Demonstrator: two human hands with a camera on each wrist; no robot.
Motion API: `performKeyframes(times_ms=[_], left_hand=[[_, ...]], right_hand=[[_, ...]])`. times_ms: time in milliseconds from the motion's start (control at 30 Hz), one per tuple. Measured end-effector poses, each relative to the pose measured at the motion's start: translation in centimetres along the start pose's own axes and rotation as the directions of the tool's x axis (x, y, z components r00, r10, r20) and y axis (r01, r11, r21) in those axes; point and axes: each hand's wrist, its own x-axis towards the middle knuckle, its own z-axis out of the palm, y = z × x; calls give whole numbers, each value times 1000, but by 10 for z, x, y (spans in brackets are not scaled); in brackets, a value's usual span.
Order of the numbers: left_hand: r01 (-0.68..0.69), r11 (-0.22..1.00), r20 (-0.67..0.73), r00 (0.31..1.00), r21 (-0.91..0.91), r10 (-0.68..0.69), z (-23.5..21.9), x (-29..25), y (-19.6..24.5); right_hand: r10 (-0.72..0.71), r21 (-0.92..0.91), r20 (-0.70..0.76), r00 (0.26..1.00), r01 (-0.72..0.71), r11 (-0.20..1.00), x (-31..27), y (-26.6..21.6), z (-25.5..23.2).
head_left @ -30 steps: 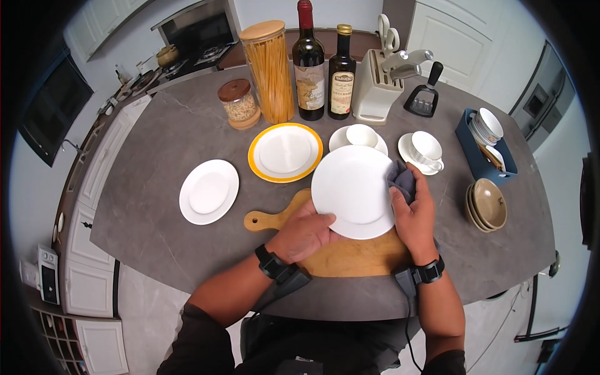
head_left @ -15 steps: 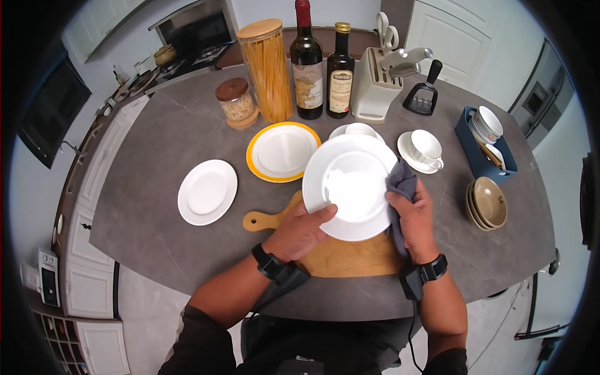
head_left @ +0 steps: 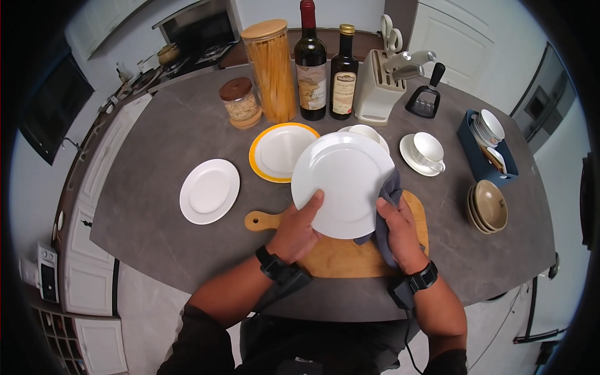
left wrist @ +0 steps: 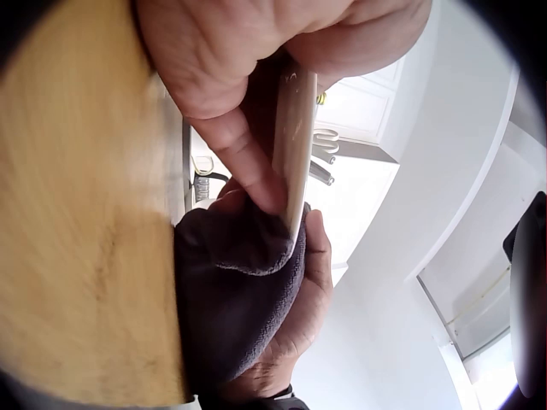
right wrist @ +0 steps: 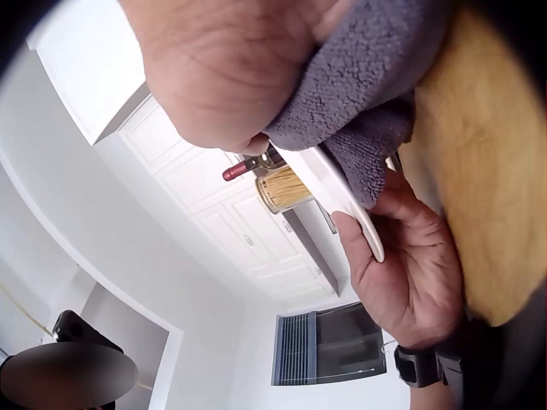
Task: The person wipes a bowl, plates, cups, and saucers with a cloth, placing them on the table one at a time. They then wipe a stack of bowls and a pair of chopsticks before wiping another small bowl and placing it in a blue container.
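A round white plate [head_left: 344, 184] is held tilted above the wooden cutting board [head_left: 337, 259]. My left hand [head_left: 294, 232] grips its lower left edge, thumb on the upper face and fingers beneath. On the right edge, my right hand [head_left: 403, 237] pinches the plate through a dark grey cloth [head_left: 389, 187], which hangs below the rim. In the left wrist view the cloth [left wrist: 231, 290] lies under the plate [left wrist: 295, 128], close to the left fingertips. The right wrist view shows the cloth [right wrist: 359, 77] bunched between the right hand [right wrist: 231, 68] and the plate.
Left of the board lie a white plate [head_left: 209, 191] and a yellow-rimmed plate [head_left: 281, 152]. Behind stand a grain jar [head_left: 240, 103], pasta jar [head_left: 270, 75], two bottles [head_left: 312, 81] and a knife block [head_left: 379, 87]. Rightward are a cup [head_left: 427, 149], blue basket [head_left: 481, 153] and brown bowls [head_left: 489, 205].
The plate has moved left, partly covering the yellow-rimmed plate. My right hand has shifted left and down with the cloth, which now hangs below the plate. The left thumb lies further up the plate.
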Motion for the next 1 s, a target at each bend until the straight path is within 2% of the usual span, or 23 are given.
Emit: performKeyframes(times_ms=[33, 100, 367, 433, 467, 533, 567, 633, 700, 767, 833, 867, 933, 967, 1000], left_hand=[[-2, 1000, -4, 1000, -4, 2, 1, -2, 0], [-12, 1000, -2, 1000, -6, 12, 3, -2, -1], [-7, 998, -43, 999, 55, 10, 2, -3, -8], [-64, 983, -62, 995, 172, 75, -5, 0, -10], [-62, 984, -65, 995, 167, 74, -7, -3, -2], [118, 907, -5, 992, 403, -127, -9, -10, 23], [115, 908, -6, 992, 403, -123, -11, -9, 21], [44, 916, -72, 997, 399, -17, -13, -7, 10], [4, 921, -94, 995, 390, 35, -8, -9, 4], [-34, 925, -117, 990, 380, 84, -4, -4, -10], [-234, 919, -201, 930, 318, 307, -1, 7, -24], [-234, 918, -199, 931, 319, 307, 1, 4, -19], [-79, 938, -33, 995, 337, 96, 3, -8, -2], [-76, 940, -34, 995, 333, 93, -1, -10, 2], [-19, 954, -2, 1000, 299, 21, -6, -10, 8]], right_hand=[[2, 2, -3, 1000, -2, 1000, -1, 0, 0], [103, -3, 11, 995, -102, 995, -1, -1, 0], [157, 24, -31, 987, -157, 987, 1, -10, 1], [159, 15, -63, 985, -158, 987, 3, -15, -8], [178, -34, -54, 983, -180, 983, 4, -20, -17], [195, -85, -42, 980, -198, 977, 4, -23, -20], [209, -49, -52, 976, -212, 976, 4, -23, -17], [228, -15, -55, 972, -229, 973, 2, -19, -8], [177, 115, -88, 980, -167, 979, 0, -10, 7], [161, 131, -103, 982, -147, 981, 0, -4, 12], [142, 146, -118, 983, -124, 981, 1, -4, 11], [144, 74, -98, 985, -137, 988, 1, -7, 7], [150, 1, -82, 985, -150, 989, 2, -15, -8], [166, -44, -62, 984, -169, 985, 4, -19, -17], [183, -90, -41, 982, -186, 978, 6, -22, -23]])
